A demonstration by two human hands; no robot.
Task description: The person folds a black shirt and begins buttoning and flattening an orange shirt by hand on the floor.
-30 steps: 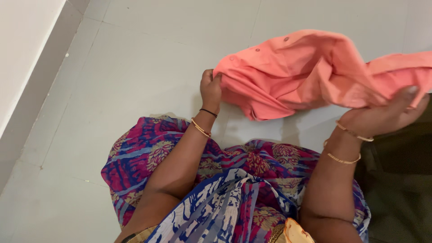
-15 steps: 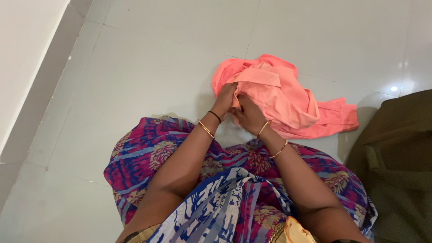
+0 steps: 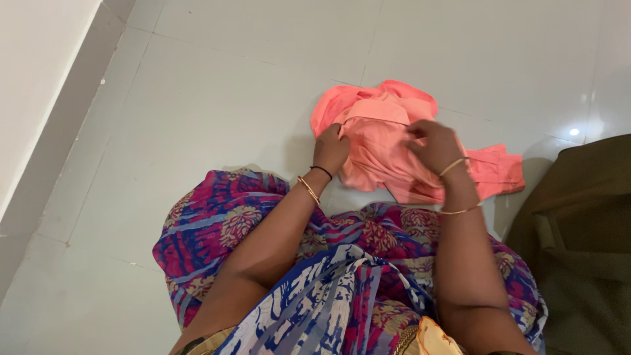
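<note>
The crumpled pink shirt point(image 3: 388, 141) on the floor point(image 3: 197, 85) is gripped by both hands: left hand point(image 3: 330, 148) at its left edge, right hand point(image 3: 430, 144) apparently mid-cloth.

Crumpled shirt point(image 3: 394, 148) on the floor point(image 3: 217, 98), just ahead of the lap. Left hand point(image 3: 330, 148) on its left edge, right hand point(image 3: 434, 144) on its middle. Folded cloth point(image 3: 578, 243) to the right, just beside the shirt. Wall point(image 3: 33, 85) far left.

No packages, labels, signs or screens visible
</note>
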